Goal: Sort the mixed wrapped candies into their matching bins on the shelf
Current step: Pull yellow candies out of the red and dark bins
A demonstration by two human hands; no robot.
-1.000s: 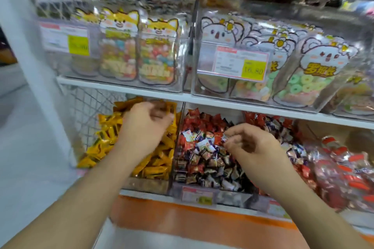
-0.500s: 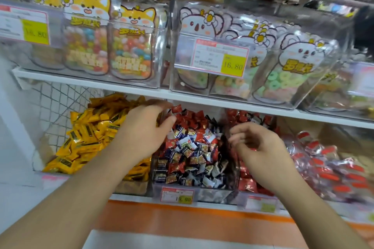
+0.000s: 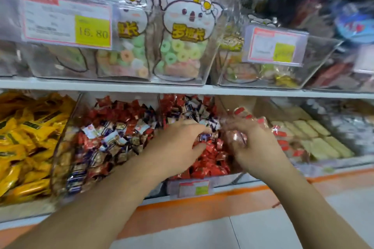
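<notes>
Both hands are in the red candy bin [image 3: 202, 185] to pick out strays. The left hand [image 3: 178, 143] pinches a small blue candy [image 3: 203, 137] that likely belongs elsewhere. The right hand [image 3: 253, 143] is curled — too blurry to tell if it holds anything. Two hands, four bins below — the candies are too many to count.

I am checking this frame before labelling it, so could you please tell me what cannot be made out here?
- Head view: what the right hand holds, if anything; motion blur smears its fingers.
- Head view: fingertips of the left hand, buried among the red candies.
- Head view: print on the small price tag, too blurred to read.
- Head view: the yellow candy bin, cut off by the left edge.
</notes>
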